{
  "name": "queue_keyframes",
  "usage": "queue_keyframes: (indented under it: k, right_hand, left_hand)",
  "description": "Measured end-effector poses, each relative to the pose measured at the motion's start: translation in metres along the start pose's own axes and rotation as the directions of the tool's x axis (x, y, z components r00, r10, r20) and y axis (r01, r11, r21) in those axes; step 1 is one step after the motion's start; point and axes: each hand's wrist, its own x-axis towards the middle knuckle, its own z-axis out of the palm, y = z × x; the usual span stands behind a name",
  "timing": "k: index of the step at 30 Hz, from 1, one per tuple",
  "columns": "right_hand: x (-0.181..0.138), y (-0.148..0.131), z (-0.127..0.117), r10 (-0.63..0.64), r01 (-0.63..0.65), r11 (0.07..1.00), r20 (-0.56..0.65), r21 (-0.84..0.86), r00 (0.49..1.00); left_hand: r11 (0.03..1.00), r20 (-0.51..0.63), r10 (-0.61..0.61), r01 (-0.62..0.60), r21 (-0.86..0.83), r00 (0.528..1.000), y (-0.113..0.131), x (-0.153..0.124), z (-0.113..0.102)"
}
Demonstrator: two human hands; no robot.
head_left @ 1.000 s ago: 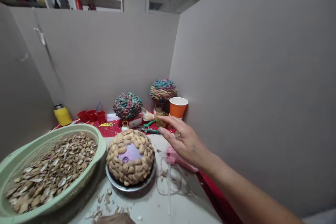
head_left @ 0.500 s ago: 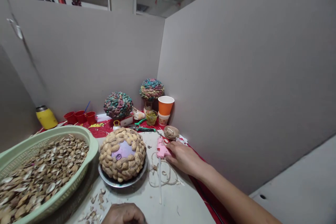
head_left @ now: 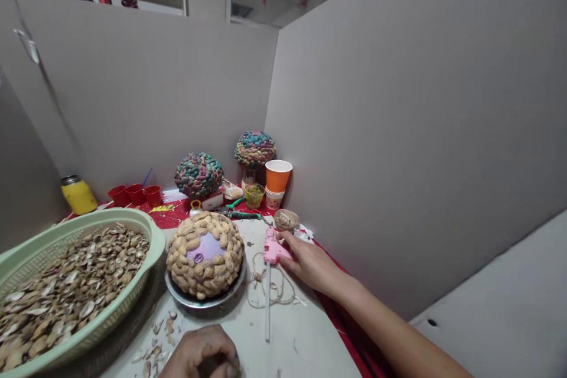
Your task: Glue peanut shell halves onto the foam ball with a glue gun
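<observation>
My right hand (head_left: 312, 263) has its fingers and thumb around the handle of a pink hot glue gun (head_left: 270, 243), which lies on the table with a long clear glue stick (head_left: 267, 307) sticking out towards me. My left hand (head_left: 201, 351) is curled at the near edge; whatever its fingers hold, if anything, is hidden. Ahead of it a ball covered in peanuts (head_left: 195, 277) rests in a metal bowl (head_left: 199, 305). A bare purple patch (head_left: 210, 246) with a small dark mark shows on its upper side. Loose twine (head_left: 283, 302) lies beside the glue stick.
At left stands a green basket (head_left: 153, 233) full of shells. Shell bits (head_left: 155, 351) are scattered nearby. Behind are pliers (head_left: 243, 214), a twine ball (head_left: 286, 220), an orange cup (head_left: 278, 176), red cups (head_left: 135, 194), a yellow jar (head_left: 78, 196) and two coloured peanut balls (head_left: 199, 176). A wall (head_left: 398, 130) rises at right.
The view has shifted slightly. My left hand shows a little more of itself, with its thumb side more visible. My right hand stays at the glue gun, its fingers a bit farther apart.
</observation>
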Motion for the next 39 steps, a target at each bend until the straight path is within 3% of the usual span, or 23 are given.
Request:
queue_keyframes:
  k: [3, 5, 9, 12, 16, 21, 27, 32, 37, 39]
  right_hand:
    - [-0.008, 0.000, -0.016, 0.001, 0.020, 0.971, -0.089, 0.237, 0.996]
    - [-0.012, -0.003, -0.028, 0.020, 0.047, 0.901, -0.151, 0.432, 0.988]
    - [-0.018, -0.017, -0.037, 0.096, 0.080, 0.653, -0.188, 0.753, 0.977]
    - [-0.020, -0.030, -0.023, 0.105, 0.032, 0.494, -0.097, 0.869, 0.990]
    - [-0.016, -0.041, -0.001, 0.080, -0.045, 0.361, 0.017, 0.931, 0.997]
    - [0.007, -0.058, 0.000, 0.070, 0.040, 0.221, -0.057, 0.975, 0.996]
    - [0.027, -0.072, 0.013, 0.052, 0.095, 0.089, -0.100, 0.991, 0.994]
    - [0.022, -0.065, 0.030, 0.050, 0.104, 0.053, -0.107, 0.993, 0.993]
    - [0.015, -0.064, 0.033, 0.051, 0.117, 0.083, -0.122, 0.990, 0.991]
    - [0.012, -0.064, 0.034, 0.036, 0.127, 0.106, -0.131, 0.986, 0.991]
  left_hand:
    - [0.999, -0.044, 0.024, -0.025, -0.021, 0.999, -0.003, -0.002, 0.001]
    - [0.996, -0.089, 0.056, -0.061, -0.061, 0.995, -0.008, -0.005, 0.003]
    - [0.989, -0.131, 0.131, -0.138, -0.047, 0.983, -0.013, -0.010, 0.006]
    - [0.971, -0.138, 0.225, -0.210, 0.114, 0.964, -0.009, -0.010, 0.002]
    - [0.891, -0.110, 0.394, -0.349, 0.291, 0.913, 0.001, -0.007, -0.003]
    - [0.908, -0.148, 0.321, -0.259, 0.329, 0.936, 0.011, -0.007, 0.000]
    - [0.872, -0.049, 0.314, -0.267, 0.410, 0.948, 0.009, -0.006, 0.001]
    - [0.829, 0.015, 0.410, -0.379, 0.412, 0.912, 0.009, -0.004, -0.001]
    - [0.804, 0.044, 0.423, -0.398, 0.443, 0.905, 0.008, -0.003, -0.003]
    - [0.777, 0.050, 0.469, -0.439, 0.451, 0.882, 0.000, -0.002, -0.002]
